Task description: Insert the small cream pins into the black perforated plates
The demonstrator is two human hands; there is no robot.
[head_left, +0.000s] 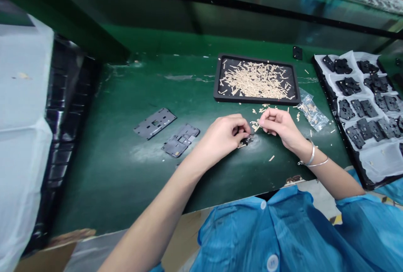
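My left hand (225, 137) is closed, thumb and fingers on a small dark part (247, 141) at the table, most of it hidden under the fingers. Just to its right, my right hand (280, 125) is pinched shut; whatever lies between its fingertips is too small to make out. Loose beige strips (255, 126) are scattered between and behind the two hands. Left of my left hand lie two flat dark plastic plates, a nearer one with cut-outs (181, 140) and a smoother one (155, 123).
Behind my hands sits a black tray (217, 91) heaped with beige strips (255, 79). A clear plastic bag (313, 111) lies right of it. Further right, a lined tray (378, 160) carries several black parts. White-covered trays (25, 137) stand left. The green table (126, 196) has a chipped front edge.
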